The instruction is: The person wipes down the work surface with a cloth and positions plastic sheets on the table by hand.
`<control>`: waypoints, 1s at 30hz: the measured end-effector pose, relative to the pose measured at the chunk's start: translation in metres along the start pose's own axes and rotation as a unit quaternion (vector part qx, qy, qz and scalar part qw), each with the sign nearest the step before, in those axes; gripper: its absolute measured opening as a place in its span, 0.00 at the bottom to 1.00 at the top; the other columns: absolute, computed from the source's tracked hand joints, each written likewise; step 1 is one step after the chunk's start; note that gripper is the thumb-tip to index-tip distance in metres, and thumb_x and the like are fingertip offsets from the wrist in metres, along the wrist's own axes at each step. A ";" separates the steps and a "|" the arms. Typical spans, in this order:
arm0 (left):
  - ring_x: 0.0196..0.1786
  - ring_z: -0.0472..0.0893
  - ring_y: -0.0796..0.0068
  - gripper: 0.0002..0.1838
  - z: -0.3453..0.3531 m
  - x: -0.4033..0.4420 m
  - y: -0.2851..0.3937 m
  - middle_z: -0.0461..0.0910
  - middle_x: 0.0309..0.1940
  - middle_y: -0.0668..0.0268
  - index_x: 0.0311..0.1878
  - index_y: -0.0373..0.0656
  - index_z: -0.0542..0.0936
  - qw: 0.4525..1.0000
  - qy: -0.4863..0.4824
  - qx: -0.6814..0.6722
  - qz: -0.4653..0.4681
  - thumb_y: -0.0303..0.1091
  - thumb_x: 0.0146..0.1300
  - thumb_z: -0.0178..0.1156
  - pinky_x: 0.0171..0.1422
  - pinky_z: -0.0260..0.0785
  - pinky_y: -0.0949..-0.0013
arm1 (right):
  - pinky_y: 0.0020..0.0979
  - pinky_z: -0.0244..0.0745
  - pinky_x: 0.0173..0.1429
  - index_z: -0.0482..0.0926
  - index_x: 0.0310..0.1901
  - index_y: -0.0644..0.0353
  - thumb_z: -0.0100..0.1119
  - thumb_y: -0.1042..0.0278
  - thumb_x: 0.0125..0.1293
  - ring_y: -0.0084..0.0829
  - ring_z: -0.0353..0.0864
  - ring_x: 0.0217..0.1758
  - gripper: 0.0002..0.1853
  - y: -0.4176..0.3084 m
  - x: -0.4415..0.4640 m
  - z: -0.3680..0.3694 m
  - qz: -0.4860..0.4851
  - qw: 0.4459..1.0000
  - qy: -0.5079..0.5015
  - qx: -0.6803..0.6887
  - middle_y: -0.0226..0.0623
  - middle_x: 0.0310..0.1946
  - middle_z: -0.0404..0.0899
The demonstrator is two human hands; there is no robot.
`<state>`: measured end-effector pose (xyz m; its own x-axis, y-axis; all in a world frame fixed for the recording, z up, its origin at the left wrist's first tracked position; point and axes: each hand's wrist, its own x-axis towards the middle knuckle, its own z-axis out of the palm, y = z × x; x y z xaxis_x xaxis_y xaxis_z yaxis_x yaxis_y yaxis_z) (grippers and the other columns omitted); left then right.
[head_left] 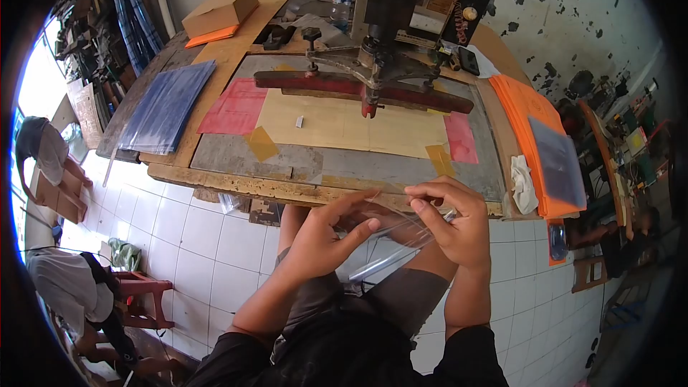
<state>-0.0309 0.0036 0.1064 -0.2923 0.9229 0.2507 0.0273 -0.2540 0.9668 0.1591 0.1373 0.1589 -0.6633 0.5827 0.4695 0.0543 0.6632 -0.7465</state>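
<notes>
Black-clothed torso (351, 347) at 6 o'clock, nearest the camera. Clear plastic film (383, 264) is held over the lap, just short of the bench (287, 190). Its upper edge is pinched between thumb and forefinger of the right hand (462, 229), probably to control thin, slippery material. The left hand (315, 244) is half-open beside it; whether film is gripped cannot be told. Yellow board (337, 125) is apparently fixed by tape (261, 145) beneath the press (373, 64) at 12 o'clock. Bluish sheets (168, 107) at 10 o'clock and orange sheets (512, 115) at 2 o'clock are presumably placed for easy reach.
</notes>
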 end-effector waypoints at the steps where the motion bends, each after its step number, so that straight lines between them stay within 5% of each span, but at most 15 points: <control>1: 0.54 0.90 0.75 0.14 -0.006 0.002 -0.007 0.94 0.48 0.58 0.64 0.34 0.87 0.998 -0.029 0.049 0.027 0.25 0.81 0.65 0.61 0.82 0.70 | 0.31 0.83 0.51 0.92 0.53 0.62 0.73 0.79 0.70 0.32 0.91 0.47 0.12 0.004 -0.001 0.000 0.004 1.000 0.004 0.000 0.39 0.42 0.92; 8: 0.51 0.90 0.78 0.11 -0.001 -0.006 -0.029 0.94 0.45 0.61 0.56 0.31 0.88 0.995 0.055 -0.033 -0.073 0.30 0.82 0.67 0.59 0.82 0.72 | 0.43 0.74 0.69 0.89 0.60 0.54 0.81 0.63 0.68 0.40 0.80 0.66 0.20 0.020 -0.022 0.034 -0.131 0.926 0.195 -0.296 0.35 0.63 0.84; 11: 0.51 0.89 0.78 0.03 0.000 -0.007 -0.032 0.93 0.52 0.57 0.48 0.35 0.86 0.991 0.102 -0.050 -0.066 0.25 0.79 0.69 0.58 0.83 0.70 | 0.46 0.74 0.71 0.87 0.61 0.58 0.84 0.56 0.65 0.49 0.80 0.67 0.27 0.021 -0.052 0.061 -0.122 0.930 0.185 -0.295 0.47 0.68 0.79; 12: 0.54 0.89 0.77 0.04 0.002 -0.006 -0.037 0.92 0.56 0.56 0.48 0.35 0.85 0.990 0.099 -0.093 -0.032 0.25 0.78 0.70 0.60 0.83 0.69 | 0.49 0.74 0.74 0.83 0.67 0.62 0.84 0.45 0.64 0.51 0.77 0.72 0.38 0.036 -0.064 0.072 -0.123 0.937 0.158 -0.285 0.52 0.72 0.74; 15: 0.61 0.87 0.73 0.09 0.005 -0.005 -0.050 0.86 0.65 0.51 0.48 0.35 0.81 0.982 0.067 -0.173 0.031 0.24 0.75 0.74 0.64 0.84 0.67 | 0.51 0.71 0.77 0.73 0.77 0.66 0.82 0.39 0.65 0.54 0.74 0.76 0.50 0.038 -0.070 0.097 -0.049 0.986 0.119 -0.105 0.56 0.76 0.68; 16: 0.62 0.86 0.72 0.09 0.003 -0.005 -0.051 0.84 0.68 0.50 0.48 0.35 0.80 0.984 0.043 -0.168 0.027 0.23 0.74 0.74 0.65 0.84 0.66 | 0.50 0.74 0.78 0.61 0.84 0.68 0.81 0.35 0.65 0.54 0.74 0.77 0.59 0.039 -0.070 0.094 -0.057 0.988 0.085 -0.119 0.57 0.79 0.62; 19: 0.61 0.88 0.69 0.12 0.004 -0.006 -0.053 0.84 0.69 0.45 0.45 0.38 0.78 0.985 0.002 -0.169 0.029 0.28 0.73 0.76 0.62 0.85 0.65 | 0.51 0.73 0.79 0.62 0.84 0.63 0.85 0.43 0.63 0.55 0.66 0.84 0.58 0.045 -0.074 0.099 -0.030 0.995 0.098 0.021 0.57 0.83 0.59; 22: 0.59 0.89 0.67 0.14 0.004 -0.005 -0.052 0.84 0.68 0.42 0.45 0.40 0.77 0.980 -0.018 -0.190 0.050 0.34 0.74 0.76 0.54 0.85 0.67 | 0.46 0.77 0.76 0.64 0.83 0.65 0.84 0.51 0.68 0.48 0.70 0.83 0.51 0.041 -0.068 0.094 0.005 0.989 0.111 0.095 0.55 0.83 0.63; 26: 0.53 0.91 0.67 0.14 -0.014 0.000 -0.042 0.86 0.64 0.43 0.46 0.39 0.77 0.981 0.037 -0.179 0.058 0.35 0.77 0.73 0.41 0.83 0.72 | 0.36 0.84 0.64 0.73 0.75 0.69 0.75 0.66 0.76 0.37 0.88 0.63 0.32 0.054 -0.068 0.073 0.117 0.967 0.159 0.162 0.48 0.65 0.84; 30: 0.46 0.92 0.73 0.10 -0.062 0.026 -0.036 0.91 0.52 0.53 0.51 0.37 0.78 0.993 0.106 -0.056 0.004 0.30 0.78 0.71 0.42 0.82 0.74 | 0.30 0.86 0.51 0.80 0.66 0.68 0.69 0.73 0.79 0.31 0.93 0.45 0.18 0.078 -0.039 0.019 0.167 0.950 0.190 0.182 0.39 0.47 0.91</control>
<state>-0.0985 0.0190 0.0753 -0.4882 0.8419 0.2300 -0.0731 -0.3021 0.9505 0.1756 0.1572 0.0736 -0.3339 0.9050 0.2635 -0.0927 0.2466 -0.9647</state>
